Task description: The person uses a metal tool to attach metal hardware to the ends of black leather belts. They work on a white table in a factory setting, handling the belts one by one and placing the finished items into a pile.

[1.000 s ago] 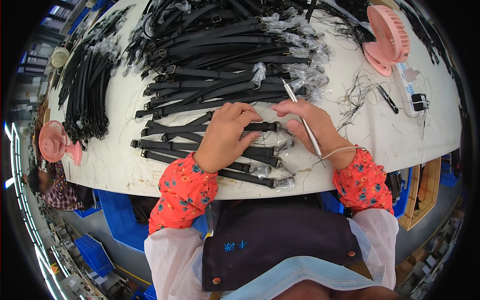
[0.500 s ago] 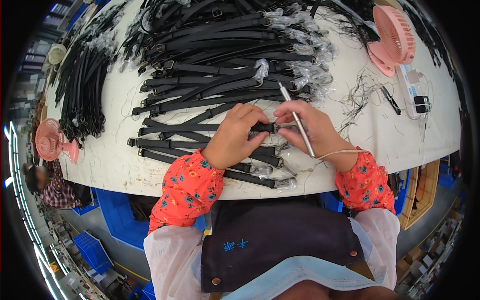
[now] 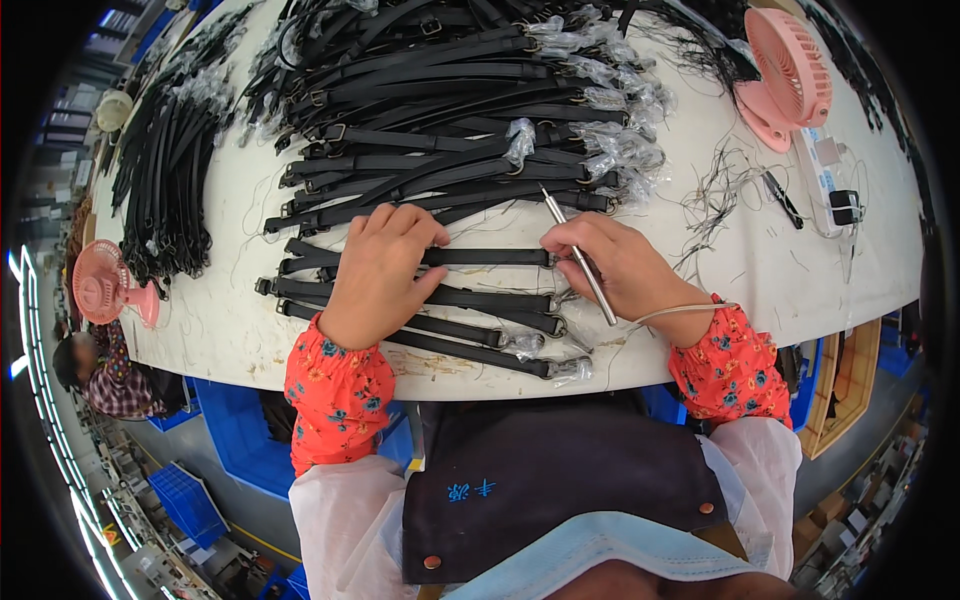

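Note:
My left hand [image 3: 380, 272] lies flat, fingers spread, pressing on black leather straps [image 3: 470, 298] laid side by side near the front edge of the white table [image 3: 240, 330]. My right hand [image 3: 620, 268] grips a thin silver metal tool [image 3: 580, 258], slanted with its tip pointing away, and touches the end of the top strap [image 3: 490, 257]. Some strap ends carry metal buckles wrapped in clear plastic [image 3: 560, 368].
A big heap of black straps [image 3: 450, 110] fills the table's far middle, with another bundle [image 3: 165, 170] at the left. A pink desk fan [image 3: 790, 80] stands at the far right, another pink fan [image 3: 105, 285] at the left edge. Loose threads and small black tools [image 3: 780, 198] lie right. Blue crates [image 3: 190, 500] sit below.
Both hands shifted slightly along the straps; my right hand with the tool moved a little toward the strap end. The view has drifted slightly.

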`<state>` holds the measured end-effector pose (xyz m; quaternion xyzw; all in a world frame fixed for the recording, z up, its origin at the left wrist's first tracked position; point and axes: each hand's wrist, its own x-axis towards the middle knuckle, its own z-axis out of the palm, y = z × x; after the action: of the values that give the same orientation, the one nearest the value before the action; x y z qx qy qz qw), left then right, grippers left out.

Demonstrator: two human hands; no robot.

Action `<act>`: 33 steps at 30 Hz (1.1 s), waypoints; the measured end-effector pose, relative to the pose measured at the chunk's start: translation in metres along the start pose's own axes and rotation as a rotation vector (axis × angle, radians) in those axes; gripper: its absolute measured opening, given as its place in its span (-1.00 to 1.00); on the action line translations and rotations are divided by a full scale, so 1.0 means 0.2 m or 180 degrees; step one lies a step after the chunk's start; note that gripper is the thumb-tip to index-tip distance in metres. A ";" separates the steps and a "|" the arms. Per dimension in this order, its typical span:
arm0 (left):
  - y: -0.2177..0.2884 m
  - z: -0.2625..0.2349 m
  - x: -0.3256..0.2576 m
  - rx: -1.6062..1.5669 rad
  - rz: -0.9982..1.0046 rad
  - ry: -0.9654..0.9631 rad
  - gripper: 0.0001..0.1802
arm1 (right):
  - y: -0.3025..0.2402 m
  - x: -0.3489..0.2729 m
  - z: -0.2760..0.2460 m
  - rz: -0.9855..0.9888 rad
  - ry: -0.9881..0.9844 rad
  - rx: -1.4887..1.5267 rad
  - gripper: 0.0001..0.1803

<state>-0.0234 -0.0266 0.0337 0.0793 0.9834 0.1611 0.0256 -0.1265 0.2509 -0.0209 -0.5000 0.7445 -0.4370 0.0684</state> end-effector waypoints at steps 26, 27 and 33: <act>0.11 0.28 0.14 -0.2899 -0.0505 0.0155 -0.92 | -0.03 -0.02 -0.02 0.1310 0.0239 0.2611 -0.66; 0.11 0.27 0.14 -0.2926 -0.0529 0.0115 -0.91 | -0.04 -0.02 -0.04 0.1424 0.0063 0.2544 -0.65; 0.12 0.24 0.13 -0.2825 -0.0393 0.0038 -0.90 | -0.06 -0.01 -0.04 0.1580 -0.0102 0.2241 -0.60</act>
<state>-0.0427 0.0148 -0.0046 0.0009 0.8221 0.5660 0.0611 -0.1214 0.2551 -0.0082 -0.2587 0.6465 -0.6269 0.3494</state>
